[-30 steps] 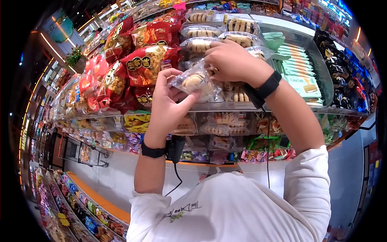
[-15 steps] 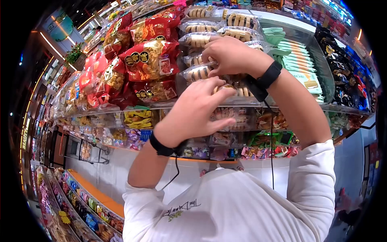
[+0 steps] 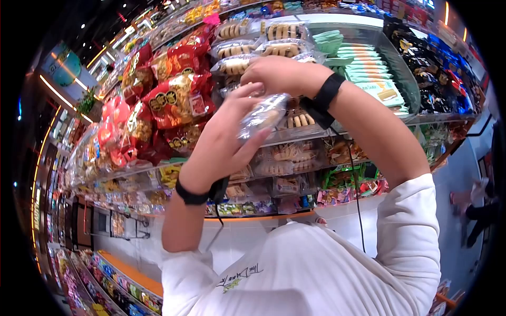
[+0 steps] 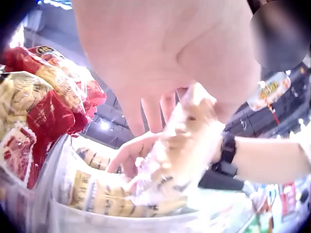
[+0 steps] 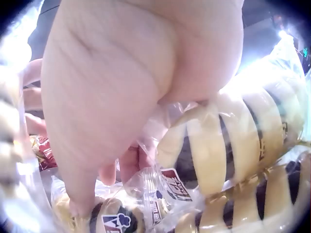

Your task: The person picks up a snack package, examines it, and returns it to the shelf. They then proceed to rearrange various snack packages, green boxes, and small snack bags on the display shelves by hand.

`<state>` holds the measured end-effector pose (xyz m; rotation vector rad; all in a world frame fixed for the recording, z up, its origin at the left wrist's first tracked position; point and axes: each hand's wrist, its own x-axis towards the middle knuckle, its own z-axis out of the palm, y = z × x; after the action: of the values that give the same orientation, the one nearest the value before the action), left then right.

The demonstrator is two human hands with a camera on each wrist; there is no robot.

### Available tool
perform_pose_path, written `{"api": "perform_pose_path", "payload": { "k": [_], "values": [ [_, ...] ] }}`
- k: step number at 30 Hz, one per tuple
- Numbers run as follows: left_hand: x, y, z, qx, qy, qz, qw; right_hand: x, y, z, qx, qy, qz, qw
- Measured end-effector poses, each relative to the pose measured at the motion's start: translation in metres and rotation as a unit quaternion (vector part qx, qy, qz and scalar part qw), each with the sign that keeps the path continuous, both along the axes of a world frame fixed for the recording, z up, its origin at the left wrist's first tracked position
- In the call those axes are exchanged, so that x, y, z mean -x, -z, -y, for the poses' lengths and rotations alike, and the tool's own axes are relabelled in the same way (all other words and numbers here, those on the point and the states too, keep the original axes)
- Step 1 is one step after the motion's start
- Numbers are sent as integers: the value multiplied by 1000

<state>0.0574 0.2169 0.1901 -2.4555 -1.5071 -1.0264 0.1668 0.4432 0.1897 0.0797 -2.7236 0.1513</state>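
Left fingers point(image 3: 240, 97) hold one packet point(image 3: 263, 116); two black wristbands point(image 3: 330, 90) show.

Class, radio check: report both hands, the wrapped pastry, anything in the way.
Left hand holding wrapped pastry. Right hand at the packaged striped pastries, grip unclear. Hands close together, partly covering the display.

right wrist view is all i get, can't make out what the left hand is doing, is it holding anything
Observer: Yes, the head view shows the left hand holding a shiny clear-wrapped packet between thumb and fingers.
Operator: ok and what's further right on the display, past these striped biscuit packs
Observer: In the head view, pale green packets sit to the right of them.
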Motion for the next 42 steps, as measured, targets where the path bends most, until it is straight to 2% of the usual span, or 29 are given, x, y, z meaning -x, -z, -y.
{"api": "perform_pose_path", "payload": {
  "k": [2, 5, 6, 9, 11, 12, 15, 20, 23, 24, 27, 30, 33, 34, 38, 42],
  "values": [
    [-5, 5, 12, -70, 14, 107, 992, -7, -6, 13, 41, 10, 6, 999],
    [1, 20, 7, -238, -22, 6, 971, -10, -15, 14, 85, 5, 40, 996],
    [3, 27, 3, -239, -14, 17, 971, -7, -17, 11, 78, 5, 66, 995],
    [-6, 43, -15, -217, -102, -69, 968, -4, -16, 7, 84, -12, 63, 994],
    [7, 59, -31, -165, -149, -107, 969, -2, -17, 6, 80, -7, 67, 994],
    [8, 58, -32, -115, -143, -72, 980, 0, -17, 5, 80, -2, 71, 994],
    [6, 45, -34, -122, -123, -44, 984, -3, -21, 1, 77, 18, 83, 993],
    [13, 32, -18, -63, -124, -112, 984, -7, -30, 5, 103, 20, 67, 992],
    [15, 23, -7, 0, -148, -117, 982, 0, -17, -1, 28, -37, -30, 999],
    [16, 25, -8, -7, -159, -130, 979, 0, -15, 1, 21, -34, -22, 999],
    [15, 34, -14, -45, -188, -133, 972, -10, -8, 10, 0, -57, -151, 987],
    [15, 38, -17, -65, -201, -113, 971, -26, -14, 8, -35, -21, -136, 990],
    [14, 41, -20, -80, -205, -103, 970, -49, -18, 29, -113, -20, -172, 978],
    [13, 43, -20, -85, -208, -102, 969, -54, -17, 33, -141, -9, -137, 980],
    [8, 43, -19, -80, -196, -85, 974, -67, -16, 47, -114, 16, -30, 993],
    [9, 36, -8, -35, -198, -87, 976, -72, -9, 57, -134, 14, -66, 989]
  ]
}}
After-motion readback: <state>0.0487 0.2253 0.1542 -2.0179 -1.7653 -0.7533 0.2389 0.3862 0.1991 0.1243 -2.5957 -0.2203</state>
